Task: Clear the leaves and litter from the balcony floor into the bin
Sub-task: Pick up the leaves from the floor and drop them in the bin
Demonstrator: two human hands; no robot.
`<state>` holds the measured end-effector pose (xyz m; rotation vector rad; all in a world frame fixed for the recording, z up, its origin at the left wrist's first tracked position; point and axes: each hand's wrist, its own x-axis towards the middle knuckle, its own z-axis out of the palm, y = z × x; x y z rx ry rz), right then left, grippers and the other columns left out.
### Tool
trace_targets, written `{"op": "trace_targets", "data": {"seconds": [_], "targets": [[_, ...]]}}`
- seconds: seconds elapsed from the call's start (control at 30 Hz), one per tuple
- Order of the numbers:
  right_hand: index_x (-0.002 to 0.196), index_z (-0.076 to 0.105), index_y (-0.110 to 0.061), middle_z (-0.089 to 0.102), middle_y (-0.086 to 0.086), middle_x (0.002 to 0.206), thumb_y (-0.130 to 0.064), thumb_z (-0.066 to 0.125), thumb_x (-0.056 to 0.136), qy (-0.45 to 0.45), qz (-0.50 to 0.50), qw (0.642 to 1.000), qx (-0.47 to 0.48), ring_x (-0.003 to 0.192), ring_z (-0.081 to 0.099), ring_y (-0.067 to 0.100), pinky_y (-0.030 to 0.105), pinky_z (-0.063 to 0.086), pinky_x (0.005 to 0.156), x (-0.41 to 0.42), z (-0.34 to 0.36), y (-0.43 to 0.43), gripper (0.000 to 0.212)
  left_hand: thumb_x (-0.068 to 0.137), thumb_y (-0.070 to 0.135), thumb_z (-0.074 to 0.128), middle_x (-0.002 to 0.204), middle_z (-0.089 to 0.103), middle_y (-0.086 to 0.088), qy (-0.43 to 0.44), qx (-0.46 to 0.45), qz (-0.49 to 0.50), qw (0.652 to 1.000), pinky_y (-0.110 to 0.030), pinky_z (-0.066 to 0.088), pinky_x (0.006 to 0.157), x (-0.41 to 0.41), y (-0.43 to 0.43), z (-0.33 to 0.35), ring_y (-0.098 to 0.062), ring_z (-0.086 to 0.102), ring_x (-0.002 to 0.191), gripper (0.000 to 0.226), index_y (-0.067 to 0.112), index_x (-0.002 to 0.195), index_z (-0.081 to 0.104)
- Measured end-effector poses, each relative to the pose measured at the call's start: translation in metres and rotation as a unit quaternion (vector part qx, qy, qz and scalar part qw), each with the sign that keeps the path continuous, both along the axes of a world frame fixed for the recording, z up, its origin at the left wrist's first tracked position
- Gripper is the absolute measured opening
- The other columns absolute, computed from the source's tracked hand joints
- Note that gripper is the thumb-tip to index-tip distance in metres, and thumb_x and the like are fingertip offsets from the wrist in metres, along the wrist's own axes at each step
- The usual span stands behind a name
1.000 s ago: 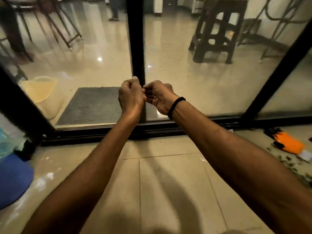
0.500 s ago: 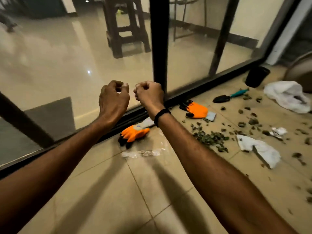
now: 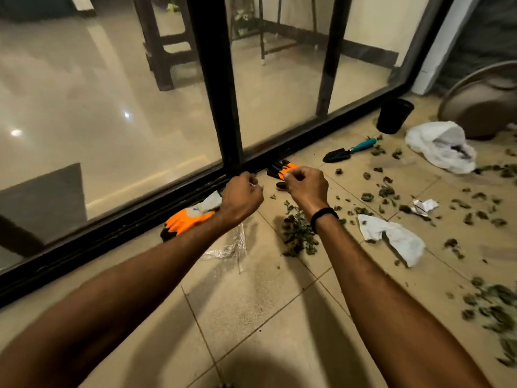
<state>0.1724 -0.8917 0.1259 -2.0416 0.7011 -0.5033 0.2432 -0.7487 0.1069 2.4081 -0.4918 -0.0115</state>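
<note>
Both my arms stretch out over the tiled balcony floor. My left hand [image 3: 240, 198] and my right hand [image 3: 306, 187] are curled into fists side by side, above the floor, and I see nothing plainly held in either. A heap of dry green leaves [image 3: 298, 236] lies just below my right wrist. More leaves [image 3: 492, 312] are scattered to the right. White crumpled litter [image 3: 397, 239] lies right of the heap, a small paper scrap [image 3: 423, 205] beyond it, and a clear plastic wrapper [image 3: 229, 247] lies under my left forearm.
Two orange work gloves [image 3: 187, 218] [image 3: 282, 169] lie along the black sliding-door track [image 3: 140, 217]. Farther right are a hand trowel [image 3: 347, 152], a black pot [image 3: 394, 116], a white plastic bag [image 3: 442, 147] and a brown round tub [image 3: 484, 107].
My view has swung right and down from the glass door to the littered floor. Both fists have drifted slightly apart and lowered toward the gloves.
</note>
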Motion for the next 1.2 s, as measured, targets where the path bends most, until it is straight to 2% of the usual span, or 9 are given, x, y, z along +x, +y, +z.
{"op": "trace_targets", "data": {"seconds": [0.2,0.37,0.57,0.7,0.8,0.93,1.03,1.13,1.2], "targets": [[0.094,0.076,-0.008,0.075,0.009,0.095,-0.025,0.067,0.092,0.065,-0.052,0.996,0.013,0.09,0.067,0.025,0.027,0.047,0.075,-0.033,-0.046,-0.034,0.019,0.094,0.029,0.064,0.087,0.073,-0.006,0.075,0.004,-0.053,0.996,-0.035,0.054,0.078,-0.004,-0.042,-0.06,-0.024,0.067,0.089,0.029,0.009,0.115,0.065],[0.093,0.075,-0.008,0.074,0.008,0.098,-0.02,0.065,0.093,0.122,-0.085,0.989,0.022,0.093,0.067,0.023,0.021,0.041,0.073,-0.04,-0.076,-0.037,0.015,0.093,0.025,0.063,0.11,0.072,-0.014,0.104,0.017,-0.074,0.992,-0.036,0.051,0.087,-0.005,-0.062,-0.092,-0.031,0.065,0.107,0.037,0.006,0.125,0.063],[0.094,0.073,-0.009,0.073,0.01,0.096,-0.019,0.069,0.09,0.227,-0.102,0.968,-0.019,0.095,0.066,0.028,0.033,0.054,0.081,-0.047,-0.125,-0.016,0.011,0.094,0.033,0.063,0.131,0.053,-0.025,0.132,0.094,-0.137,0.977,-0.038,0.045,0.098,0.0,-0.062,-0.116,-0.039,0.052,0.121,0.06,0.009,0.145,0.045],[0.097,0.069,-0.011,0.068,0.01,0.099,-0.029,0.079,0.083,0.258,-0.093,0.961,-0.032,0.091,0.064,0.026,0.023,0.044,0.071,-0.058,-0.147,-0.009,0.025,0.092,0.035,0.066,0.135,0.043,-0.023,0.144,0.117,-0.174,0.967,-0.041,0.044,0.101,-0.007,-0.055,-0.135,-0.039,0.048,0.123,0.07,0.018,0.152,0.034],[0.098,0.065,-0.015,0.063,0.01,0.102,-0.031,0.081,0.079,0.28,-0.093,0.954,-0.044,0.09,0.061,0.026,0.026,0.044,0.07,-0.058,-0.16,-0.007,0.03,0.091,0.034,0.066,0.133,0.044,-0.019,0.111,0.099,-0.175,0.973,-0.041,0.043,0.101,-0.019,-0.051,-0.149,-0.034,0.045,0.123,0.062,0.02,0.146,0.041],[0.083,0.063,-0.016,0.066,0.008,0.09,-0.014,0.068,0.086,0.294,-0.092,0.948,-0.082,0.086,0.063,0.027,0.027,0.045,0.066,-0.058,-0.164,-0.008,0.006,0.093,0.029,0.068,0.124,0.052,-0.015,0.054,0.079,-0.164,0.982,-0.038,0.047,0.097,-0.025,-0.048,-0.162,-0.03,0.05,0.113,0.038,0.014,0.127,0.058],[0.077,0.061,-0.015,0.063,0.001,0.079,-0.003,0.057,0.088,0.275,-0.114,0.954,-0.038,0.082,0.062,0.023,0.024,0.04,0.057,-0.06,-0.166,-0.01,0.017,0.095,0.021,0.066,0.112,0.057,-0.013,0.043,0.063,-0.151,0.986,-0.038,0.052,0.087,-0.025,-0.048,-0.168,-0.027,0.057,0.099,0.021,0.013,0.114,0.063],[0.087,0.058,-0.015,0.062,-0.001,0.086,-0.01,0.063,0.09,0.24,-0.129,0.962,-0.013,0.081,0.057,0.017,0.017,0.032,0.054,-0.066,-0.165,-0.013,0.008,0.096,0.016,0.063,0.101,0.061,-0.01,0.052,0.035,-0.138,0.988,-0.033,0.05,0.073,-0.025,-0.05,-0.173,-0.025,0.059,0.086,0.012,0.012,0.108,0.064],[0.097,0.06,-0.017,0.062,-0.003,0.094,-0.013,0.067,0.089,0.21,-0.132,0.969,-0.005,0.086,0.058,0.018,0.019,0.04,0.064,-0.067,-0.164,-0.014,0.011,0.097,0.017,0.062,0.094,0.065,-0.005,0.064,0.002,-0.132,0.989,-0.03,0.047,0.067,-0.021,-0.047,-0.173,-0.021,0.06,0.082,0.007,0.013,0.103,0.064]]}}
